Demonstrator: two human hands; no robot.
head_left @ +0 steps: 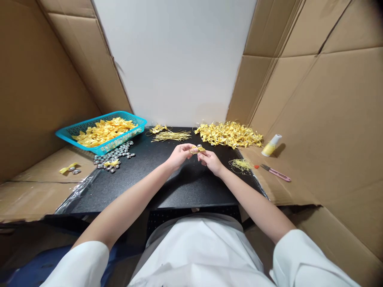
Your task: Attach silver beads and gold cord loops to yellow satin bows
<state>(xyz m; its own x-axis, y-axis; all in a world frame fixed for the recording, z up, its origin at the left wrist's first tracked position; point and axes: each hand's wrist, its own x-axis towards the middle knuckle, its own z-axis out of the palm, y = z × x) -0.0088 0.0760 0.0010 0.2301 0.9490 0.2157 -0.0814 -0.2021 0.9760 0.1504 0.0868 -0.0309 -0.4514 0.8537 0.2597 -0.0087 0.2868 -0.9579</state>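
Above the black tabletop, my left hand [180,156] and my right hand [211,162] meet with fingertips pinched. Between them is a small yellow ribbon bow [201,149] with a silver bell [199,146] on it. Both hands grip this piece, the left from its left side and the right from below right. A thin gold tie seems to loop near the left fingertips, though the fingers hide part of it. Just beyond the hands lies a bundle of gold ties [172,136].
At the left, a blue basket [101,149] holds yellow bows, with loose silver bells [119,151] before it. A heap of tied bows [230,134] lies back right. Thread scraps [240,164], pink-handled snips [279,173] and a thread spool [271,146] are right. Cardboard walls [329,111] flank the table.
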